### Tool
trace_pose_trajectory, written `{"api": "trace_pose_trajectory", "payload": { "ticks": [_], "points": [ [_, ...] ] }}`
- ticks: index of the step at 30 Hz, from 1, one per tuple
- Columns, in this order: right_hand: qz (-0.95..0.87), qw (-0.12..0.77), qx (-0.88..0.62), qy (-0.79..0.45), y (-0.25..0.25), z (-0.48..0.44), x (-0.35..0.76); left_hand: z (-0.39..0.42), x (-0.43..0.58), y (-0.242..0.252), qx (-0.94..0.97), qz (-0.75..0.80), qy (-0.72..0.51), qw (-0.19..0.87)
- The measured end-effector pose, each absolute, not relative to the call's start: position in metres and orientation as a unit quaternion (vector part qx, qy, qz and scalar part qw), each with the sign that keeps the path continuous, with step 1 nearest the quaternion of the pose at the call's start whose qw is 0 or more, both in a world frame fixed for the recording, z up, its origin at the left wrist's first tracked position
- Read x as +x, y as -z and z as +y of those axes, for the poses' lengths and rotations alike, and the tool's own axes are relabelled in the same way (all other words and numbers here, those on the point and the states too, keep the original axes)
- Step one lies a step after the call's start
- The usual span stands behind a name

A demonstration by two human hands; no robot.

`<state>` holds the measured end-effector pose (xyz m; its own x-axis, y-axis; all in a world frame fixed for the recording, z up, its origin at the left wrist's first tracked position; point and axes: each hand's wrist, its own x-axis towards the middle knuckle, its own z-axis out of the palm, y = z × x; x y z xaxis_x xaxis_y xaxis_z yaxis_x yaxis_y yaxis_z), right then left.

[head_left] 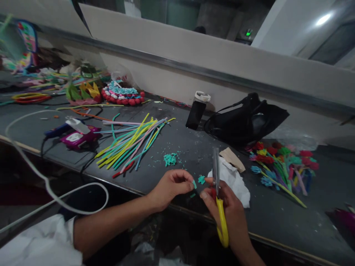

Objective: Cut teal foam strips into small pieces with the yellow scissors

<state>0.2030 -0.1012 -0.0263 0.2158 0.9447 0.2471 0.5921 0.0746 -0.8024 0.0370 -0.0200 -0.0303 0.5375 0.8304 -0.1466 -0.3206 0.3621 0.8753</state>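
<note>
My left hand pinches a small teal piece between thumb and fingertips at the table's front edge. Just to its right, my right hand is closed around scissors with yellow handles, the metal blades pointing up and away. Between the two hands lies a small group of teal pieces. Farther back is a larger pile of teal cut pieces. A bundle of long yellow, teal, pink and blue fuzzy stems rests to the left of that pile.
A dark table holds a black tumbler, a black bag, crumpled white paper and colourful stem flowers. At left are a purple power strip, a white cable and a bead-edged craft.
</note>
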Motion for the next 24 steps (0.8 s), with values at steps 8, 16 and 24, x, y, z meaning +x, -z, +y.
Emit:
{"api": "trace_pose_trajectory", "payload": {
  "ticks": [8,16,24],
  "points": [
    [-0.734,0.305,-0.607,0.014,0.037,-0.106,0.225,-0.003,0.025,0.021,0.441,0.309,-0.423,0.729],
    [-0.741,0.283,-0.608,0.024,0.044,-0.108,0.222,-0.002,0.023,0.019,0.437,0.294,-0.428,0.734],
    [-0.747,0.290,-0.598,0.023,0.043,-0.110,0.223,-0.001,0.023,0.020,0.429,0.298,-0.429,0.737]
  ]
}}
